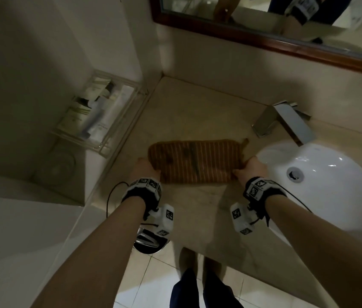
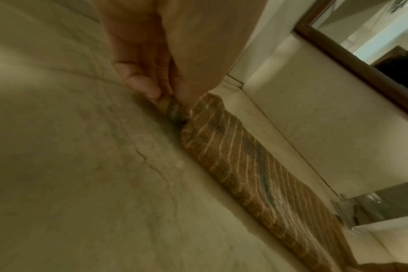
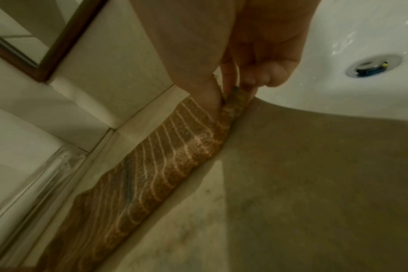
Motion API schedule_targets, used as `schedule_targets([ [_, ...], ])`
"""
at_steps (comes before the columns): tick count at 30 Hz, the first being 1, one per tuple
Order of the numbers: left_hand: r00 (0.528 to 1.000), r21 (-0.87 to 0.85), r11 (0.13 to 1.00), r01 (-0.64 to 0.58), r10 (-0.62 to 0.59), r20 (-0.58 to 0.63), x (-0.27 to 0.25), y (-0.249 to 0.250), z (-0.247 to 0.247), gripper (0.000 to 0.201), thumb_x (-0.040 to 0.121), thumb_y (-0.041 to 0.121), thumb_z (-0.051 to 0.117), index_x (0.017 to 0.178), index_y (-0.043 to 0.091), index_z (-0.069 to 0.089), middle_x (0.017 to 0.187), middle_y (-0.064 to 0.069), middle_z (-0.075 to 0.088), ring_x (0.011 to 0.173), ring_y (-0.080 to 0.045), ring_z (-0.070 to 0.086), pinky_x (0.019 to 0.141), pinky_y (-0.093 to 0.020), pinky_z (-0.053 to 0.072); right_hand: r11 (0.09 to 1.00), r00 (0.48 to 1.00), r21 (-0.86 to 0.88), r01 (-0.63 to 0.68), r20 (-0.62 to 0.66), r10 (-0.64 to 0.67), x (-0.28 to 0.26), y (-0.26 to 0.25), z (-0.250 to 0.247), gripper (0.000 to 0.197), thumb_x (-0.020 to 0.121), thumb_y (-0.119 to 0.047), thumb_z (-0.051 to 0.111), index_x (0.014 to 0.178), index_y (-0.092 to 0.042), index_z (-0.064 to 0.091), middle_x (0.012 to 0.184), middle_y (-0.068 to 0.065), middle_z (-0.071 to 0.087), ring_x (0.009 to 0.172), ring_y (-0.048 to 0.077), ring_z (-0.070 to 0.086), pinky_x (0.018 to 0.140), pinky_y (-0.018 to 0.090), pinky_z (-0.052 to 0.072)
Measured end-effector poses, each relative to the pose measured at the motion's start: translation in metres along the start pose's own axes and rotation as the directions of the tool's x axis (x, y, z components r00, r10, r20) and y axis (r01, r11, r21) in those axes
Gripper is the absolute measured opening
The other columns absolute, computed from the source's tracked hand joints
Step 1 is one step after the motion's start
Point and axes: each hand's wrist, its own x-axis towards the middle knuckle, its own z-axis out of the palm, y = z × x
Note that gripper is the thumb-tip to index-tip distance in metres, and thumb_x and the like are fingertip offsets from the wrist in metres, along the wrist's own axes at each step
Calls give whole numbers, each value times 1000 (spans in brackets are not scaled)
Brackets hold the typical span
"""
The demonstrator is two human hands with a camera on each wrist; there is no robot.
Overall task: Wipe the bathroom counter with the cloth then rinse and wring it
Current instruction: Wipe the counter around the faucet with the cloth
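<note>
An orange-brown striped cloth (image 1: 194, 161) lies spread flat on the beige stone counter (image 1: 197, 112), left of the sink. My left hand (image 1: 145, 168) pinches the cloth's near left corner, seen close in the left wrist view as left hand (image 2: 165, 95) gripping the cloth (image 2: 240, 162). My right hand (image 1: 251, 168) pinches the near right corner beside the basin; the right wrist view shows the right hand (image 3: 231, 92) holding the cloth (image 3: 165, 162) edge between thumb and fingers.
A white basin (image 1: 335, 196) with a metal drain (image 1: 295, 173) sits at the right, under a chrome faucet (image 1: 286, 121). A clear tray of toiletry tubes (image 1: 100, 112) stands at the counter's left end. A wood-framed mirror (image 1: 264, 38) hangs behind.
</note>
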Motion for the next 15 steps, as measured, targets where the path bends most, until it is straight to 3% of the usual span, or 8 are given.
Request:
schedule_targets([
  [3,1000,0,1000,-14,14,3,-7,-3,1,26,87,23,63,103,4,55,103,-13,63,76,-22,54,68,-31,46,998,998,51,-43,46,40,2,4,-4,17,82,-14,66,82,3,68,76,14,64,61,21,53,54,29,46],
  [5,999,-12,999,-38,38,-14,-15,-5,3,46,83,23,68,119,4,46,116,-16,57,92,-29,59,78,-39,52,983,996,163,-88,47,81,2,9,-16,16,79,-15,67,75,0,68,70,13,63,58,22,54,50,26,43],
  [7,997,-3,998,-61,60,-57,-25,-4,4,60,80,25,71,128,7,38,127,-16,49,106,-33,56,83,-39,50,941,994,323,-101,3,106,3,11,-31,17,76,-16,70,76,1,70,74,16,68,59,25,58,55,31,49],
  [9,989,10,998,-66,66,-129,-31,-4,3,53,81,25,67,125,12,41,128,-14,48,108,-31,54,77,-31,40,865,994,498,-61,-52,100,-1,3,-40,12,71,-18,72,74,-6,71,81,18,71,70,30,66,71,43,58],
  [11,985,-15,996,-85,82,-151,-32,-6,-5,47,83,23,63,124,13,42,127,-13,49,107,-30,54,77,-30,38,810,996,586,28,-83,26,-9,-17,-40,5,69,-17,75,72,-17,71,84,11,72,80,28,68,79,46,58],
  [15,983,-219,971,-94,57,-172,-25,-15,-30,35,91,19,55,124,9,48,122,-15,57,104,-32,58,86,-35,48,821,954,496,282,-53,-296,-51,-78,-8,13,79,-23,73,91,-26,69,89,-6,67,81,11,63,69,26,54],
])
